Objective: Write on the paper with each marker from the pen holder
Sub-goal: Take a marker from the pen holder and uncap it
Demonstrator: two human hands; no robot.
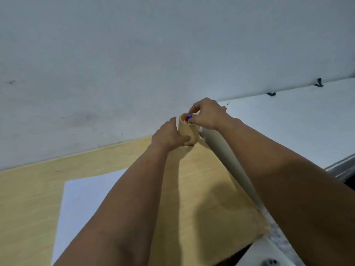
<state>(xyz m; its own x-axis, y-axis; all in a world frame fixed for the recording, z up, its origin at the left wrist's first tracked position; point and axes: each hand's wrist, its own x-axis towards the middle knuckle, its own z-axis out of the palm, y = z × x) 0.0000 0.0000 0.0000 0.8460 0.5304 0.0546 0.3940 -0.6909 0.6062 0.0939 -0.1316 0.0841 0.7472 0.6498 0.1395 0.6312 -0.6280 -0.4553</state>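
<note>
Grip, right: my right hand (206, 114) is over the mouth of the pen holder (188, 131), thumb and fingertips pinched on the blue marker (189, 116) at its cap end; only that blue tip shows.

Grip, left: my left hand (169, 136) is wrapped round the holder's lower side, thumb across its front.

Holder: a tan, wood-toned cylinder, upright at the far edge of the desk (34, 198), against the wall (134, 54). A red marker (186, 118) shows just inside the rim, beside the blue one.

Surface: light wood-grain desk top. White paper (84, 198) lies flat on it, near me and to the left, well apart from the holder; my left forearm crosses its right part, and the bottom edge is cut off.

Room: plain pale grey wall, faintly smudged. A white panel (288, 121) adjoins on the right, with two small dark clips at its far edge.

Indistinct: marker barrels hidden inside the holder; any marks on the paper cannot be made out.
</note>
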